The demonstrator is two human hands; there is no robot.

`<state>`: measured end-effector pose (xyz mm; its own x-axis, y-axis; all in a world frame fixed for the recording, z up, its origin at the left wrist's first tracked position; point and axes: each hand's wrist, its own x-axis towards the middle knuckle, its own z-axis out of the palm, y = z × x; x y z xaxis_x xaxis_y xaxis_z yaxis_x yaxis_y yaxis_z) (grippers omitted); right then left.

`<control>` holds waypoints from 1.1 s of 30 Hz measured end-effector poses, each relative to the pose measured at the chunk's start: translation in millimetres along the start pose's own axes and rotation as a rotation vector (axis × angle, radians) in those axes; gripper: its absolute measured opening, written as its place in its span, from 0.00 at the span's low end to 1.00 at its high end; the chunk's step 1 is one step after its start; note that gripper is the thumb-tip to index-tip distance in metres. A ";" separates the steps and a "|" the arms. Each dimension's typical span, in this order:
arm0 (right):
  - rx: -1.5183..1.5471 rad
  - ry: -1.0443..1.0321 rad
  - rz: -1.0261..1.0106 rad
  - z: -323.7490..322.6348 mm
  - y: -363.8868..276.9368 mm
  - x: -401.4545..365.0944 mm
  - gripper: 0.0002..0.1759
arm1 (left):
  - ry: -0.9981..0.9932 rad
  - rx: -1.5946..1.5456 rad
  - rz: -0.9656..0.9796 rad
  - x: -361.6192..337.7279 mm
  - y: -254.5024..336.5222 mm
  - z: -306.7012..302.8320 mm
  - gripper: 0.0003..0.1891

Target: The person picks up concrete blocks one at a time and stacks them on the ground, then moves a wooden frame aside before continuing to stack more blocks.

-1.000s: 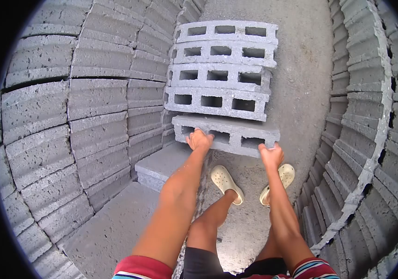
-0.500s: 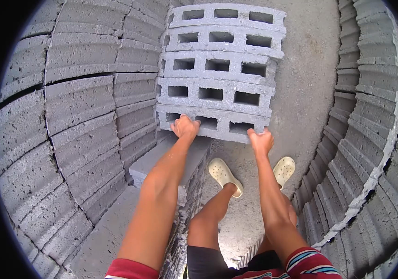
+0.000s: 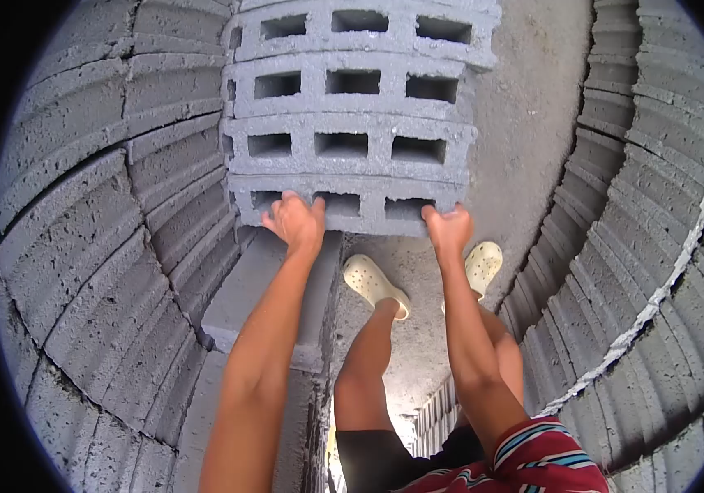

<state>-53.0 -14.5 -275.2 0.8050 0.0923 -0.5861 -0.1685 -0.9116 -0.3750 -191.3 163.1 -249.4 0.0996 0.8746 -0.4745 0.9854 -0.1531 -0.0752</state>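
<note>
A grey hollow concrete block (image 3: 372, 210) with three rectangular holes lies nearest me, at the near end of a row of similar blocks. My left hand (image 3: 296, 222) is closed over its near edge, toward the left end, with the thumb by the middle hole. At the right end, my right hand (image 3: 449, 228) grips the corner, its thumb beside the right hole. The fingertips of both hands are partly hidden. Directly behind sits another hollow block (image 3: 380, 148), close against the held one. Under the left end is a flat grey block surface (image 3: 274, 283).
Tall stacks of concrete blocks (image 3: 64, 205) wall in the left side. More stacked blocks (image 3: 656, 205) curve along the right. Between them runs a gritty concrete floor (image 3: 533, 99), where my feet stand in cream clogs (image 3: 375, 283).
The view has shifted closer, so the blocks look larger and the farthest one has left the frame. My right thumb now lies nearer the right hole. Both hands keep hold of the near block.
</note>
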 end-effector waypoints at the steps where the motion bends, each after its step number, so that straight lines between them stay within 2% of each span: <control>1: 0.025 0.009 -0.027 4.5 -8.4 12.8 0.20 | 0.009 0.010 -0.008 3.5 3.0 0.0 0.21; 3: -0.010 0.039 -0.061 7.2 -10.2 15.7 0.20 | 0.036 0.039 -0.045 0.8 3.5 1.9 0.21; 7: -0.016 0.014 -0.050 0.0 -13.5 7.2 0.21 | -0.084 0.010 -0.117 -1.4 9.5 -11.1 0.24; 8: -0.008 0.001 -0.036 -4.5 -18.5 7.0 0.22 | -0.188 -0.039 -0.144 -2.3 8.7 -19.3 0.30; 11: -0.106 -0.290 0.000 -27.2 -21.3 12.5 0.31 | -0.386 -0.127 -0.120 -23.1 18.2 -84.0 0.33; 12: -0.092 -0.408 -0.044 -23.8 -8.4 20.0 0.38 | -0.434 -0.122 0.001 -27.8 12.1 -102.6 0.33; 15: -0.200 -0.369 0.094 -58.5 -12.7 -9.7 0.38 | -0.546 -0.070 0.295 -47.5 -2.2 -181.5 0.29; 16: -0.079 -0.309 -0.091 -36.5 24.8 -4.3 0.35 | -0.493 0.080 0.386 -64.3 1.8 -218.5 0.27; 19: 0.082 -0.605 -0.064 -90.9 39.8 -60.8 0.34 | -0.323 0.277 0.478 -122.5 3.7 -312.3 0.25; 22: 0.018 -0.595 0.058 -145.4 57.4 -123.5 0.30 | -0.293 0.357 0.544 -196.5 4.2 -402.3 0.16; 25: -0.036 -0.630 0.127 -142.0 105.6 -126.2 0.27 | -0.226 0.374 0.569 -295.2 -4.1 -486.1 0.17; 27: 0.034 -0.671 0.167 -148.8 99.7 -137.1 0.25 | -0.214 0.288 0.471 -349.8 -24.8 -528.6 0.19; 29: 0.148 -0.715 0.219 -181.7 74.6 -167.9 0.22 | -0.184 0.203 0.324 -389.0 -61.6 -544.1 0.21; 33: 0.297 -0.834 -0.172 -239.5 -0.6 -267.3 0.20 | -0.123 0.101 0.033 -430.2 -154.5 -540.9 0.29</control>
<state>-131.8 -134.6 53.7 0.1778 0.5837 -0.7923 -0.3173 -0.7281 -0.6076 -311.6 59.4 440.7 0.1081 0.8060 -0.5819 0.9622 -0.2320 -0.1426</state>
